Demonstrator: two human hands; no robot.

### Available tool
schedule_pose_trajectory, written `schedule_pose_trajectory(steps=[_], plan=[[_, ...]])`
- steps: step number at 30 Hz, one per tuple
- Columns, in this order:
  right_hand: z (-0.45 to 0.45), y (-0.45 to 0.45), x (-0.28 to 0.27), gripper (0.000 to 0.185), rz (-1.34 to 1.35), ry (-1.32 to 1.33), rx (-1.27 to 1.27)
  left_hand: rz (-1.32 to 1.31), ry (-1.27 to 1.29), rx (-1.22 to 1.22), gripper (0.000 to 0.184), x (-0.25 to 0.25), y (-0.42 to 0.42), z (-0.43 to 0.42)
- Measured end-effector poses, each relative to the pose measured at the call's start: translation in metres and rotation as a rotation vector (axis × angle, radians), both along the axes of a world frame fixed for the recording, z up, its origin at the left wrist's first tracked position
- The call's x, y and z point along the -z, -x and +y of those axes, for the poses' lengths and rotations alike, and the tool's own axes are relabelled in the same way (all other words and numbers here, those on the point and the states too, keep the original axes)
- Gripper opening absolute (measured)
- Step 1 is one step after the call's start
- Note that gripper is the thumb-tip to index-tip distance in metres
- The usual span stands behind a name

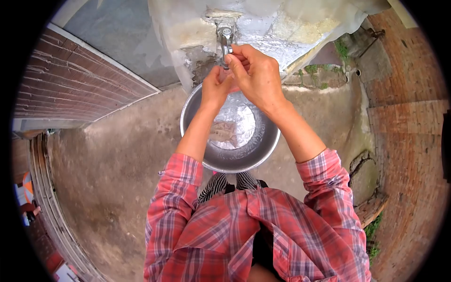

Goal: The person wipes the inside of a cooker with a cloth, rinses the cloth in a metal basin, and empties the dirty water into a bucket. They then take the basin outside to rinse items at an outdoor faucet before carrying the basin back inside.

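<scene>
A metal tap (226, 41) sticks out from the pale, peeling wall. My right hand (257, 77) is at the tap, its thumb and index finger closed around the handle or spout. Just below the spout is my left hand (216, 90), its fingers partly hidden behind my right hand; what they hold, if anything, I cannot make out. Under both hands sits a round metal basin (268, 150) with water in it. A beige, cloth-like piece (222, 131) lies in the basin, left of its middle, partly beside my left forearm.
Concrete ground (117, 164) surrounds the basin. On the left stands a brown ridged panel (80, 80) with a pale edge. A brick surface (408, 164) runs along the right, with a broken concrete edge and some green plants beside it.
</scene>
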State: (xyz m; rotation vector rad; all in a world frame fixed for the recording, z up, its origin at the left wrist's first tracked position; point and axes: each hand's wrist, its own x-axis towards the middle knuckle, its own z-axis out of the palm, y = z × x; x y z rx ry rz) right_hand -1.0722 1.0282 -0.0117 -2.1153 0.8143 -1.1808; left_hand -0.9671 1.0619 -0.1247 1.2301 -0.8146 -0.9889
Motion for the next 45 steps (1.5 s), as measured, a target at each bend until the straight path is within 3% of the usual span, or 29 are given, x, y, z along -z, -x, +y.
schedule_pose_trajectory(steps=[3,5,6,8,9,11,12,15,17,18,19,20,22,25,26,27,28,29,30,32,34,36,38,40,45], plan=[[-0.003,0.008,0.001,0.02,0.031,-0.052,-0.042,-0.029,-0.01,-0.058,0.016,-0.006,0.004,0.005],[0.0,0.017,0.0,0.026,0.026,-0.07,-0.11,-0.344,-0.217,-0.129,0.022,-0.002,0.002,0.008],[0.0,0.022,0.005,0.026,0.027,-0.074,-0.111,-0.343,-0.222,-0.129,0.022,-0.007,0.003,0.013],[-0.001,0.034,0.02,0.03,0.082,-0.207,-0.101,-1.02,-0.129,-0.133,0.033,-0.018,0.003,0.023],[-0.003,0.041,0.022,0.03,0.082,-0.213,-0.106,-1.02,-0.137,-0.134,0.033,-0.024,0.003,0.026],[-0.009,0.056,0.025,0.027,0.018,-0.603,-0.191,-1.137,-0.339,0.009,0.04,-0.035,0.002,0.03],[-0.011,0.063,0.024,0.027,0.019,-0.609,-0.199,-1.136,-0.35,0.005,0.04,-0.038,0.002,0.032],[-0.023,0.087,0.043,0.025,-0.354,-1.041,-0.288,-1.11,-0.353,-0.02,0.043,-0.033,0.0,0.039],[-0.022,0.097,0.104,0.027,-0.077,-1.086,-0.17,-0.874,-0.444,0.027,0.042,0.006,-0.004,0.051],[-0.01,0.104,0.129,0.033,0.697,-0.526,-0.031,-0.869,-0.449,0.016,0.042,0.033,0.0,0.068],[0.003,0.128,0.166,0.039,0.668,-0.028,-0.071,-0.932,-0.401,-0.018,0.043,0.061,0.005,0.088],[-0.002,0.125,0.162,0.039,0.651,0.011,-0.073,-1.014,-0.321,-0.075,0.043,0.072,-0.001,0.082],[0.024,0.139,0.161,0.049,0.417,-0.469,0.282,-1.025,-0.323,-0.117,0.043,0.059,-0.003,0.08],[0.045,0.168,0.193,0.061,0.571,-0.547,0.445,-0.989,-0.449,-0.152,0.041,0.047,0.004,0.098],[0.046,0.177,0.21,0.065,0.581,-0.782,0.39,-0.928,-0.567,-0.139,0.04,0.046,0.005,0.1],[0.051,0.188,0.222,0.069,0.601,-1.026,0.329,-0.996,-0.49,-0.132,0.037,0.054,0.002,0.105],[0.06,0.19,0.221,0.065,0.454,-1.252,0.259,-0.991,-0.501,-0.144,0.037,0.054,0.004,0.109],[0.068,0.188,0.222,0.061,0.296,-1.472,0.186,-0.694,-0.543,-0.161,0.036,0.053,0.007,0.113],[0.075,0.185,0.223,0.061,0.305,-1.472,0.176,-0.396,-0.57,-0.176,0.035,0.052,0.009,0.116],[0.083,0.181,0.23,0.052,0.072,-1.714,0.162,-0.379,-0.662,-0.163,0.035,0.04,0.011,0.12],[0.084,0.184,0.245,0.045,0.032,-1.762,0.132,-0.357,-0.76,-0.136,0.036,0.045,0.015,0.126],[0.084,0.185,0.255,0.043,0.055,-1.789,0.077,-0.646,-0.616,-0.197,0.033,0.059,0.015,0.133],[0.083,0.187,0.256,0.036,0.078,-1.811,0.04,-0.625,-0.622,-0.206,0.027,0.059,0.017,0.139],[0.087,0.179,0.252,0.028,0.056,-1.736,0.153,-0.862,-0.436,-0.187,0.023,0.054,0.014,0.145],[0.098,0.178,0.243,0.03,-0.087,-1.712,0.155,-0.828,-0.528,-0.098,0.026,0.017,0.002,0.145]])
